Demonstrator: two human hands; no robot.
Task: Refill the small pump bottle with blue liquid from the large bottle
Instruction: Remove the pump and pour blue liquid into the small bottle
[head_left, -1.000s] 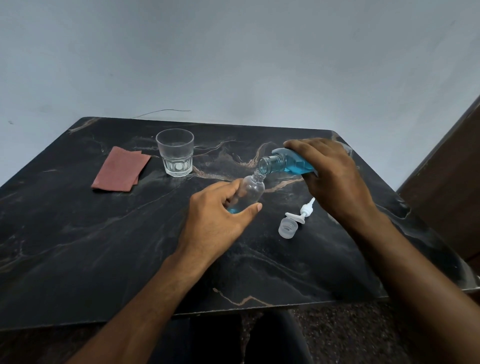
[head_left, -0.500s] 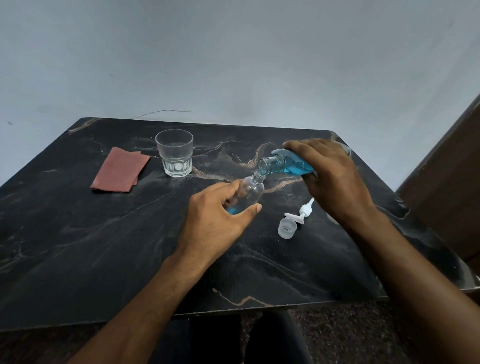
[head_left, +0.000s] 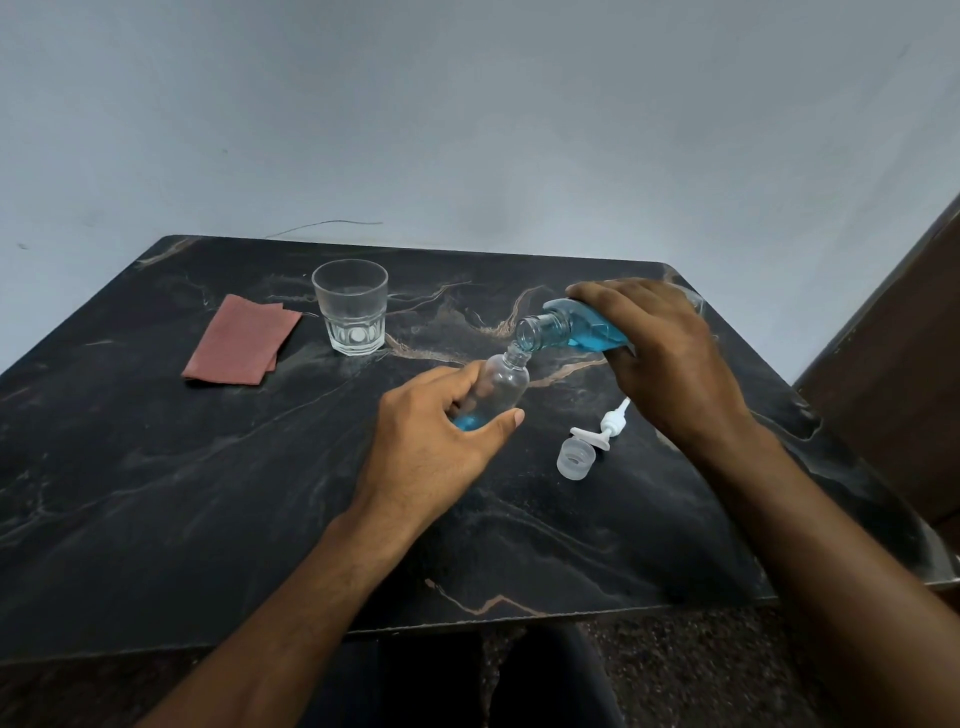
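- Work is sitting right of centre on the table (head_left: 156, 493); the near-left stretch of the top is lying bare, the right edge is running close behind the right hand (head_left: 670, 364).
- Pump head (head_left: 602, 431) and clear cap (head_left: 575, 458) are lying just beside each other, near the right wrist and apart from both bottles.
- Glass (head_left: 351, 306) and folded red cloth (head_left: 241, 340) are sitting far-left, well apart from the hands.
- Left hand (head_left: 431, 447) is gripping the small bottle (head_left: 501, 382), thumb and fingers wrapping its lower body; a little blue is pooling at its bottom.
- Small bottle is leaning, long axis running up and right, open neck pointing at the large bottle (head_left: 571, 327).
- Right hand is clasping the large bottle from above; it is lying near horizontal, mouth pointing left and slightly down, touching or just over the small neck.
- Top is black marble with tan veins; plain grey wall behind, dark wood panel at right.
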